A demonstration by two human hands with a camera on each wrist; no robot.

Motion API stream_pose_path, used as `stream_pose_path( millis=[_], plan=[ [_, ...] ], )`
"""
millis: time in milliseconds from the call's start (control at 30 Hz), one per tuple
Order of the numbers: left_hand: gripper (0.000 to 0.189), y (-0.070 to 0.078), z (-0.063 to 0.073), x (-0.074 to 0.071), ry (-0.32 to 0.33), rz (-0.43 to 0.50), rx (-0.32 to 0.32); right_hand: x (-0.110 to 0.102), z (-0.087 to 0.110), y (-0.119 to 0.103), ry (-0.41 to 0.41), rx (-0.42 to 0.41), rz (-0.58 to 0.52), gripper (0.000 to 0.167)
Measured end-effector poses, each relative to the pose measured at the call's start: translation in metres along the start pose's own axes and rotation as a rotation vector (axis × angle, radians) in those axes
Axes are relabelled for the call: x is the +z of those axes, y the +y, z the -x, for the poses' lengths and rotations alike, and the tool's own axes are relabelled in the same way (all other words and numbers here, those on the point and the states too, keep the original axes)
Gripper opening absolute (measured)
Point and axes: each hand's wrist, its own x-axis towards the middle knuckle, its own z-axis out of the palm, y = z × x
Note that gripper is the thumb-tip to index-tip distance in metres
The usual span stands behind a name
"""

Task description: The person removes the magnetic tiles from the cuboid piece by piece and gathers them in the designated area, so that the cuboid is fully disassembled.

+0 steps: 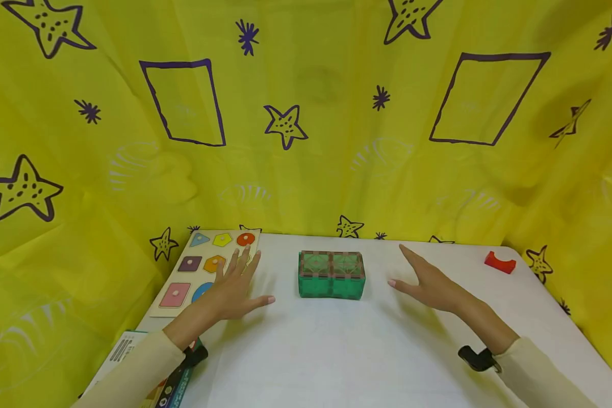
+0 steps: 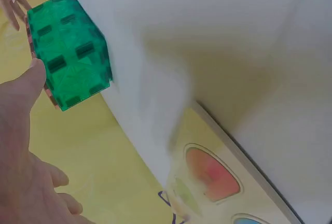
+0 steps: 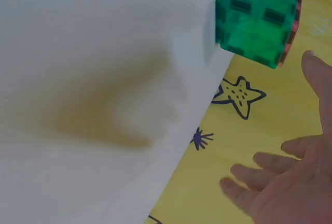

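Observation:
A box of translucent magnetic tiles (image 1: pixel 331 275), with green sides and a pinkish top of two squares, stands on the white table between both hands. My left hand (image 1: pixel 233 290) hovers to its left, fingers spread, close to the shape puzzle board. To the right of the box, my right hand (image 1: pixel 430 283) is held with straight fingers and the thumb apart. Neither hand touches the box. In the left wrist view the green side (image 2: pixel 70 50) shows beyond the thumb; in the right wrist view the green tiles (image 3: pixel 257 19) appear above the fingers.
A wooden shape puzzle board (image 1: pixel 158 310) lies at the table's back left. Nearer on the left are boxes or books (image 1: pixel 124 354), partly behind the left sleeve. A red arched block (image 1: pixel 500 262) sits at the back right. Yellow patterned cloth (image 1: pixel 331 175) surrounds the white table (image 1: pixel 326 351).

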Motion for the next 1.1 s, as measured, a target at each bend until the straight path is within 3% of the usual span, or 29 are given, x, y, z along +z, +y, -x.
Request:
stream_pose_path(
  millis=[400,800,1100],
  plan=[
    [0.106,0.024,-0.036,-0.001,-0.062,0.069,0.137,0.011,-0.033,-0.019,-0.05,-0.083,-0.098,0.104],
    [0.1,0.055,-0.067,0.001,-0.117,0.12,0.215,0.025,-0.06,-0.037,-0.097,-0.126,-0.156,0.102],
    [0.085,0.066,-0.084,0.003,-0.174,0.147,0.243,0.028,-0.068,-0.049,-0.14,-0.133,-0.153,0.094]
  ],
)
